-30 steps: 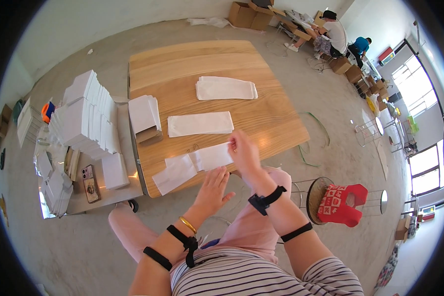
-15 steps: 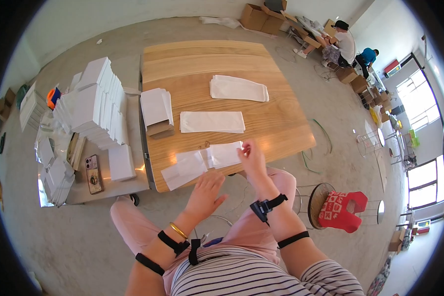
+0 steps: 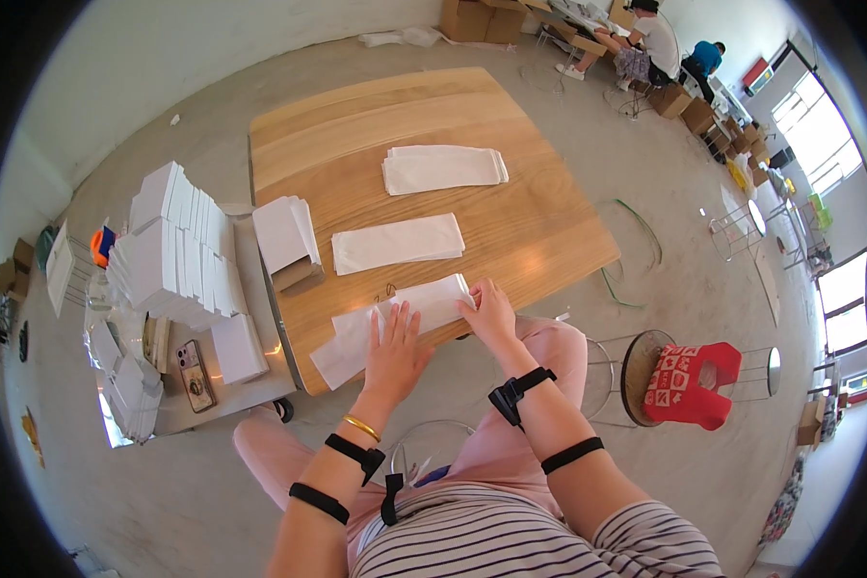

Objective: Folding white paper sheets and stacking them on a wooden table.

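Note:
A near pile of long white strips (image 3: 440, 298), paper-like or cloth-like, lies along the table's near side. My left hand (image 3: 395, 354) rests flat over its left part, fingers stretched out. At the pile's right end, my right hand (image 3: 489, 313) has its fingers bent round the edge, thumb and fingertips on the strips. A thin, see-through white sheet (image 3: 334, 362) sticks out to the left, beneath my left hand. Beyond these lie a middle pile of white strips (image 3: 398, 244) and a far pile of white strips (image 3: 445, 170).
The wooden table (image 3: 539, 231) has a cardboard box with white sheets (image 3: 284, 234) at its left edge. A metal side table (image 3: 277, 371) bears a tall stack of white boxes (image 3: 178, 246) and a phone (image 3: 196, 376). A red bag (image 3: 692, 383) sits on a stool at right.
My left hand has moved forward and come down flat on the near strips. The right hand stays at their right end, fingers now lower round the edge. The view has shifted slightly.

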`<state>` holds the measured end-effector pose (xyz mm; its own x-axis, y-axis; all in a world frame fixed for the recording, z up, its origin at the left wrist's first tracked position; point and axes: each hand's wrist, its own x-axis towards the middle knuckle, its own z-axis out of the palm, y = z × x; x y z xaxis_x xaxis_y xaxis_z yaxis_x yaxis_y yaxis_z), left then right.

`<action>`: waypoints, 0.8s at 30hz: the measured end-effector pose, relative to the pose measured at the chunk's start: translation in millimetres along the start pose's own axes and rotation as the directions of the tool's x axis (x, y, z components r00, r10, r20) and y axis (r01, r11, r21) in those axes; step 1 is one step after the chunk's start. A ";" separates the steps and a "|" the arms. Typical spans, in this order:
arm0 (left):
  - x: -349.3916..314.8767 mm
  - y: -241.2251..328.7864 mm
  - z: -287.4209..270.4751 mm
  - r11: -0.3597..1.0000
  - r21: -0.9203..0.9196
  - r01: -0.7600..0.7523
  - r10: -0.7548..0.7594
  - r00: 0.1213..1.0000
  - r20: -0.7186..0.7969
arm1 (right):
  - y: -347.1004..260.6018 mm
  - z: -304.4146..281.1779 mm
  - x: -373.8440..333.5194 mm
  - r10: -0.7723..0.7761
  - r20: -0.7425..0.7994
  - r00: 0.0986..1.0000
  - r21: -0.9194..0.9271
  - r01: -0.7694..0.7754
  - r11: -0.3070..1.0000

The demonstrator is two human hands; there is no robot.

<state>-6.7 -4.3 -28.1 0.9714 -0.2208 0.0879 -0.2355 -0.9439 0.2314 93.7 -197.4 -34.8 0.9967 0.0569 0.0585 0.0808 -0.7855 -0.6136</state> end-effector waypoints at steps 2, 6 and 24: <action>-3.7 -1.4 4.6 0.999 -0.043 0.005 -0.005 1.000 -0.007 | 2.9 6.0 -1.1 -0.022 -0.047 0.999 -0.030 0.021 0.999; -4.4 0.9 1.9 0.998 -0.067 -0.003 0.005 0.999 0.032 | 5.5 5.2 0.3 0.025 -0.021 0.999 -0.004 -0.025 1.000; 27.2 -2.8 8.4 0.997 -0.060 -0.055 0.055 0.998 -0.002 | -26.3 9.7 -12.0 -0.501 0.192 0.844 -0.260 0.536 0.804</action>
<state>20.6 -9.7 -34.5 0.9568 -0.2719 0.1025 -0.2902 -0.9139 0.2838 79.7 -171.4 -27.1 0.8030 0.5595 0.2052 0.5958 -0.7608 -0.2571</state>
